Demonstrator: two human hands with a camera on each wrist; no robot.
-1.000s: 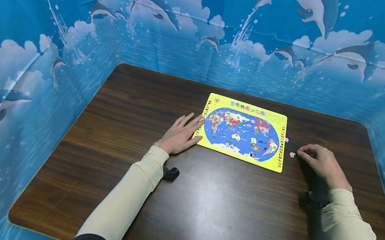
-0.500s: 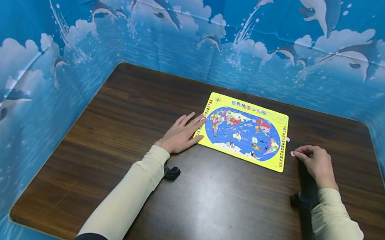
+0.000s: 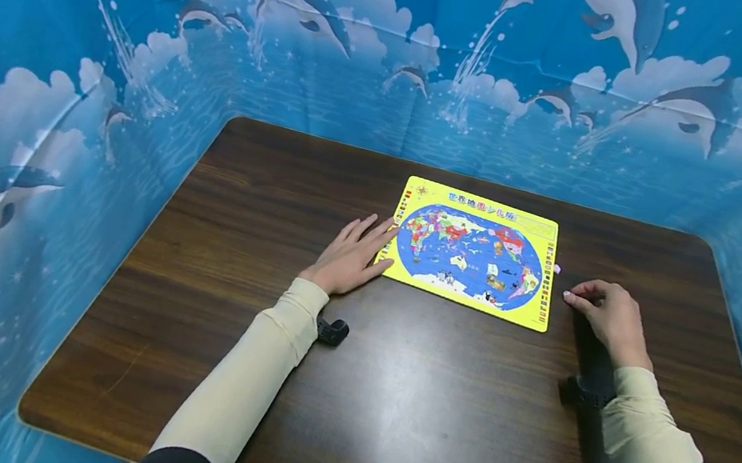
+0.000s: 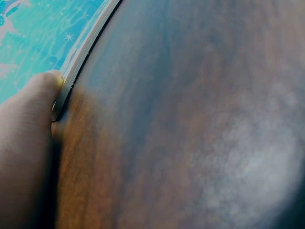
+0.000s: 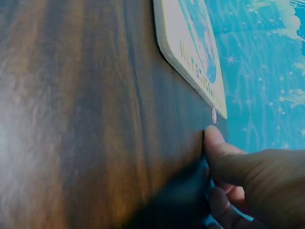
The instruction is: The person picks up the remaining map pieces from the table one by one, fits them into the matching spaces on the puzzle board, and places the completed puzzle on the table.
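Note:
A yellow-bordered world map puzzle board (image 3: 511, 312) lies flat on the table. My left hand (image 3: 349, 259) rests with spread fingers on the board's left border; in the left wrist view its thumb (image 4: 35, 98) touches the board's edge. To the right of the board, just above the tabletop or touching it, my right hand (image 3: 608, 322) pinches a small puzzle piece (image 3: 566, 295) between thumb and index finger, which mostly hide it. Another small pinkish piece (image 3: 557, 269) sits against the board's right edge, also visible in the right wrist view.
The dark wood-grain table (image 3: 416, 409) has rounded corners. A blue curtain printed with dolphins (image 3: 333, 104) hangs behind it and along both sides. Dark straps (image 3: 332, 331) circle the wrists.
My right hand has moved left and taken hold of the small piece that lay on the table beside the board. The left hand has stayed in place on the board.

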